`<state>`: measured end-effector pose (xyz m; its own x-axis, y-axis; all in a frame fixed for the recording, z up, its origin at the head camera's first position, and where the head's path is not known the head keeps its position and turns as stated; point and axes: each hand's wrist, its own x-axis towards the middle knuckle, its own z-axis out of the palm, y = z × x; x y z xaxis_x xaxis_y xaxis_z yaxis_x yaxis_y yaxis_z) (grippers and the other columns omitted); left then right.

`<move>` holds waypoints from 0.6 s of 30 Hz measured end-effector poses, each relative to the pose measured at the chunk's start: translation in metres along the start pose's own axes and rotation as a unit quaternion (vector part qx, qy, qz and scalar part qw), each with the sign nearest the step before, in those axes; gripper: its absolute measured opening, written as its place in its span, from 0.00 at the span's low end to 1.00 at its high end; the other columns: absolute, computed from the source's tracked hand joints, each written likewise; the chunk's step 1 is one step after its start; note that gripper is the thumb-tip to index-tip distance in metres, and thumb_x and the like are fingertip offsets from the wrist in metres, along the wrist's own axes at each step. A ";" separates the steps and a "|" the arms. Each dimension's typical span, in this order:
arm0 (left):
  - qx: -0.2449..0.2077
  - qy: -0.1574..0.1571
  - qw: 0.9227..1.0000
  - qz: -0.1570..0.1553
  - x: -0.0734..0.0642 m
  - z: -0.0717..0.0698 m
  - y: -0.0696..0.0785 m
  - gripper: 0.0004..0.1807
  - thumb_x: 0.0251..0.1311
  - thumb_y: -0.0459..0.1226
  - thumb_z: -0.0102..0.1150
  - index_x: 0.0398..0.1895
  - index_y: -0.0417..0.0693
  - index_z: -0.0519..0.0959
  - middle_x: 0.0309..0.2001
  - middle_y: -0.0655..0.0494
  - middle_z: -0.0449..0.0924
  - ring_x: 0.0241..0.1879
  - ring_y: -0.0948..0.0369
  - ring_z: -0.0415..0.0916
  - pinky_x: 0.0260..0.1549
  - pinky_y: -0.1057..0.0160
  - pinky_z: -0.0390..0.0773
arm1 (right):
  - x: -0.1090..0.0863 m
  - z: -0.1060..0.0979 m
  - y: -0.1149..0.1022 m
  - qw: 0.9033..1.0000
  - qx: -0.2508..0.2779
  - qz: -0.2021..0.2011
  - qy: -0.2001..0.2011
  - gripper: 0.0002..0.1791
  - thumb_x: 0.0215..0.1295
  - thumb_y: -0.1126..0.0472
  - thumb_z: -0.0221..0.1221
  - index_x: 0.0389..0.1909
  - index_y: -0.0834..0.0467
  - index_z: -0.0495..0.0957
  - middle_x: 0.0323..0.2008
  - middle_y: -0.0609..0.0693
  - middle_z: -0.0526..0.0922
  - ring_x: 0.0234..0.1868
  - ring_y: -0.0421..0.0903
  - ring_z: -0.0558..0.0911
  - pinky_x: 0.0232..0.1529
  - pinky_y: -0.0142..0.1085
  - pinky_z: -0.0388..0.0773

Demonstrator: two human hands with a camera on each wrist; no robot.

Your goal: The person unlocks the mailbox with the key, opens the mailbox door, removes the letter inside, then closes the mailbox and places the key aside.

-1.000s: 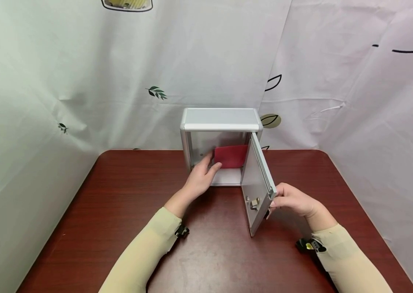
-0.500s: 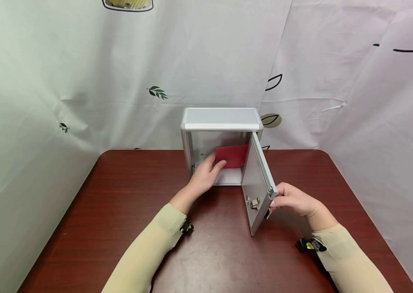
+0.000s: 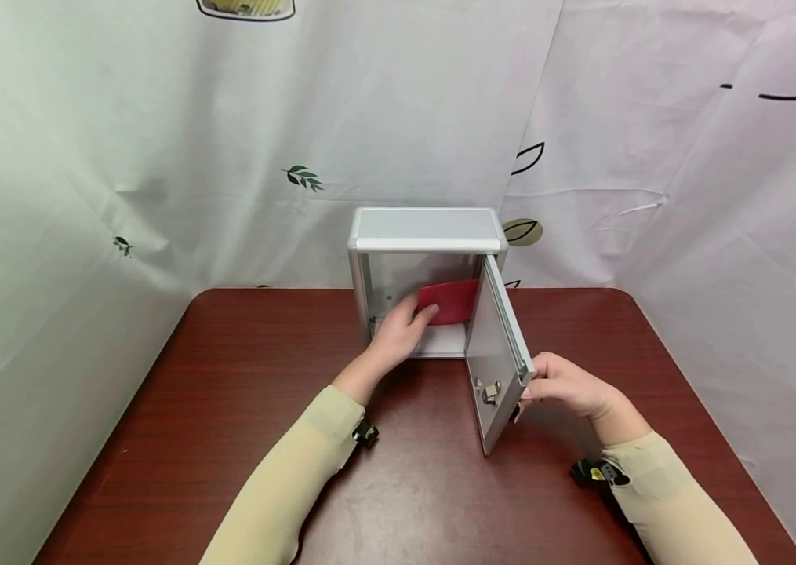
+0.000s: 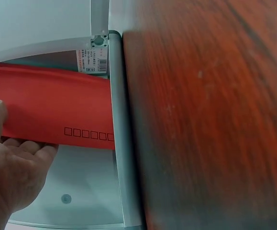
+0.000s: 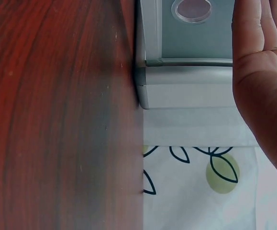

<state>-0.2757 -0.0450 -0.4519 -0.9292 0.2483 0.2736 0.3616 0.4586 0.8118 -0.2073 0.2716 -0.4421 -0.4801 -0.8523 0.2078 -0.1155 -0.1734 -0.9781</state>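
Observation:
A white and silver metal box [image 3: 429, 227] stands at the back of the table, its door [image 3: 496, 345] swung out toward me on the right. Inside leans a red envelope [image 3: 450, 302], printed with a row of small squares that shows in the left wrist view. My left hand [image 3: 398, 333] reaches into the box and pinches the envelope's left part, thumb on its face and fingers behind its edge. By its free edge the door is held by my right hand [image 3: 567, 384], whose fingertips are partly hidden behind it. A lock [image 3: 489, 393] sits on the door's inner face.
The dark red wooden table [image 3: 263, 377] extends around the box. White curtains [image 3: 405, 102] with leaf prints hang behind it and on both sides. A barcode label [image 4: 92, 61] is stuck inside the box.
My left hand has shifted slightly right and deeper into the box, onto the envelope. The envelope, the door and my right hand look the same.

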 end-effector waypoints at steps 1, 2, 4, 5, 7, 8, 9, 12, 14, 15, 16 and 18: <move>0.000 0.001 1.000 0.001 0.001 0.000 0.000 0.21 0.86 0.46 0.57 0.68 0.39 0.81 0.61 0.42 0.86 0.62 0.44 0.83 0.68 0.44 0.78 | 0.000 0.000 0.000 1.000 0.001 -0.002 -0.001 0.26 0.74 0.79 0.51 0.50 0.54 0.94 0.42 0.46 0.93 0.41 0.40 0.92 0.46 0.51 0.92; -0.002 0.002 1.000 0.003 0.002 0.001 0.000 0.21 0.86 0.45 0.58 0.67 0.39 0.81 0.60 0.41 0.87 0.62 0.44 0.83 0.67 0.44 0.79 | 0.000 0.000 0.000 1.000 0.001 -0.002 -0.002 0.26 0.73 0.79 0.51 0.50 0.54 0.94 0.42 0.46 0.93 0.41 0.40 0.92 0.46 0.51 0.92; -0.005 0.003 1.000 0.005 0.003 0.001 0.000 0.20 0.85 0.44 0.59 0.66 0.38 0.82 0.59 0.41 0.87 0.60 0.44 0.84 0.65 0.44 0.80 | 0.000 0.000 -0.001 1.000 0.003 0.000 0.000 0.26 0.74 0.78 0.51 0.50 0.54 0.94 0.42 0.46 0.94 0.41 0.40 0.92 0.47 0.50 0.92; -0.009 0.003 1.000 0.006 0.004 0.001 -0.001 0.20 0.85 0.44 0.59 0.65 0.38 0.82 0.58 0.41 0.88 0.59 0.44 0.84 0.65 0.44 0.80 | 0.000 0.000 -0.001 1.000 0.003 0.000 -0.001 0.26 0.73 0.78 0.51 0.50 0.54 0.94 0.42 0.46 0.94 0.41 0.40 0.92 0.47 0.51 0.92; -0.017 0.002 1.000 0.005 0.005 0.001 -0.001 0.19 0.85 0.44 0.59 0.64 0.38 0.83 0.57 0.41 0.88 0.58 0.45 0.84 0.64 0.44 0.80 | 0.000 0.000 0.000 1.000 0.006 0.001 0.000 0.26 0.73 0.79 0.51 0.50 0.54 0.94 0.41 0.47 0.94 0.41 0.41 0.92 0.46 0.51 0.92; -0.021 0.001 1.000 0.005 0.005 0.001 -0.001 0.19 0.85 0.44 0.59 0.64 0.37 0.83 0.57 0.42 0.88 0.57 0.45 0.85 0.63 0.43 0.81 | 0.000 0.000 0.000 1.000 0.006 0.001 0.000 0.26 0.73 0.79 0.51 0.50 0.54 0.94 0.41 0.47 0.94 0.41 0.41 0.92 0.46 0.52 0.92; -0.025 0.000 1.000 0.003 0.006 0.002 -0.001 0.19 0.85 0.44 0.59 0.64 0.38 0.83 0.57 0.42 0.88 0.57 0.45 0.85 0.63 0.44 0.81 | 0.000 -0.001 0.000 1.000 0.007 0.002 0.000 0.26 0.73 0.79 0.51 0.50 0.55 0.94 0.41 0.47 0.94 0.41 0.41 0.93 0.46 0.52 0.92; -0.034 -0.003 0.999 0.000 0.007 0.002 -0.002 0.19 0.85 0.44 0.60 0.63 0.38 0.83 0.57 0.43 0.89 0.57 0.46 0.85 0.62 0.44 0.81 | 0.000 -0.001 0.001 1.000 0.008 0.004 0.000 0.26 0.73 0.79 0.51 0.49 0.55 0.94 0.41 0.48 0.94 0.41 0.42 0.93 0.46 0.53 0.92; -0.037 -0.004 0.999 -0.002 0.007 0.002 -0.003 0.19 0.84 0.44 0.60 0.63 0.39 0.83 0.57 0.43 0.89 0.57 0.46 0.85 0.62 0.44 0.81 | -0.001 -0.002 0.001 1.000 0.007 0.005 0.000 0.26 0.73 0.79 0.51 0.49 0.55 0.94 0.41 0.47 0.94 0.40 0.41 0.93 0.46 0.53 0.92; -0.037 -0.005 0.999 -0.002 0.007 0.002 -0.003 0.19 0.84 0.44 0.60 0.63 0.39 0.83 0.57 0.43 0.89 0.57 0.46 0.85 0.62 0.44 0.81 | -0.001 -0.002 0.001 1.000 0.007 0.006 0.000 0.26 0.73 0.79 0.51 0.49 0.55 0.94 0.41 0.47 0.94 0.40 0.41 0.93 0.46 0.53 0.92; -0.037 -0.005 0.999 -0.001 0.008 0.002 -0.003 0.18 0.84 0.44 0.60 0.63 0.39 0.83 0.56 0.43 0.89 0.57 0.46 0.85 0.62 0.44 0.81 | -0.001 -0.002 0.001 1.000 0.006 0.006 0.000 0.26 0.73 0.79 0.51 0.49 0.54 0.94 0.41 0.47 0.94 0.40 0.41 0.93 0.46 0.53 0.92; -0.035 -0.004 0.999 -0.001 0.008 0.002 -0.004 0.18 0.84 0.44 0.61 0.62 0.39 0.84 0.56 0.43 0.89 0.56 0.46 0.85 0.62 0.44 0.81 | -0.002 -0.002 0.002 1.000 0.005 0.008 0.001 0.26 0.72 0.79 0.51 0.49 0.54 0.94 0.40 0.47 0.94 0.40 0.41 0.93 0.46 0.53 0.92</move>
<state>-0.2845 -0.0426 -0.4539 -0.9292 0.2547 0.2677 0.3531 0.3981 0.8466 -0.2088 0.2737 -0.4439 -0.4837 -0.8537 0.1928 -0.0991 -0.1654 -0.9812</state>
